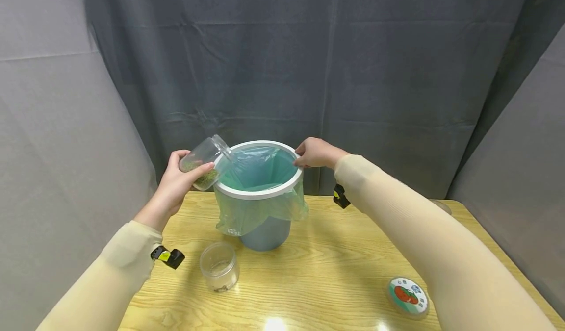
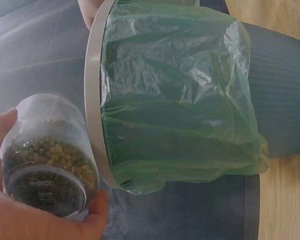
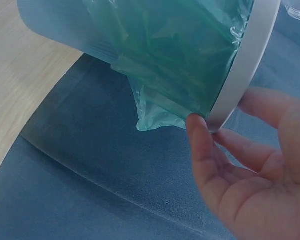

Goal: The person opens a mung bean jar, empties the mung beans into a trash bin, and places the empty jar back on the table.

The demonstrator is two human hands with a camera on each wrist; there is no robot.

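My left hand [image 1: 176,181] grips a clear plastic jar [image 2: 50,150] with small green beans [image 1: 205,178] lying in its lower end. The jar is tilted, its mouth up at the left rim of a blue-grey trash can [image 1: 267,233]. A green plastic bag [image 2: 175,100] lines the can and folds down over its outside, under a white rim ring [image 1: 256,194]. At the can's right side my right hand [image 1: 319,153] pinches that ring; in the right wrist view its fingers [image 3: 202,145] are at the ring's edge.
Another clear jar [image 1: 219,267], without a lid, stands on the wooden table [image 1: 309,282] in front of the can. A round lid [image 1: 408,296] with a tomato picture lies at the front right. Grey curtains [image 1: 282,66] hang behind and at both sides.
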